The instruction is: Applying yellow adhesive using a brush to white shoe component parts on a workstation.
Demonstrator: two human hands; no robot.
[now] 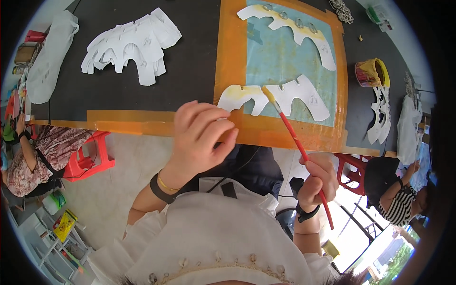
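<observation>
My right hand (pixel 319 180) is wrapped round the red handle of a paintbrush (pixel 302 149). The yellow-stained bristles rest on the upper edge of a white arched cutout (pixel 304 97), whose left part carries a yellowish smear. My left hand (pixel 202 137) hovers by the cutout's left end, fingers loosely bent and apart, with nothing visible in them. Beneath the cutout is a pale blue sheet (pixel 266 59) bordered with orange tape. A second white cutout (pixel 289 26), yellow along its top, lies farther back on that sheet with several clear glass-like pebbles on it.
A stack of white cutouts (pixel 133 45) sits on the dark table (pixel 194 57) at left. On the right are a yellow-smeared tub (pixel 371 73) and more white cutouts (pixel 380 116). Seated people appear at both sides, near a red stool (pixel 90 156) on the left.
</observation>
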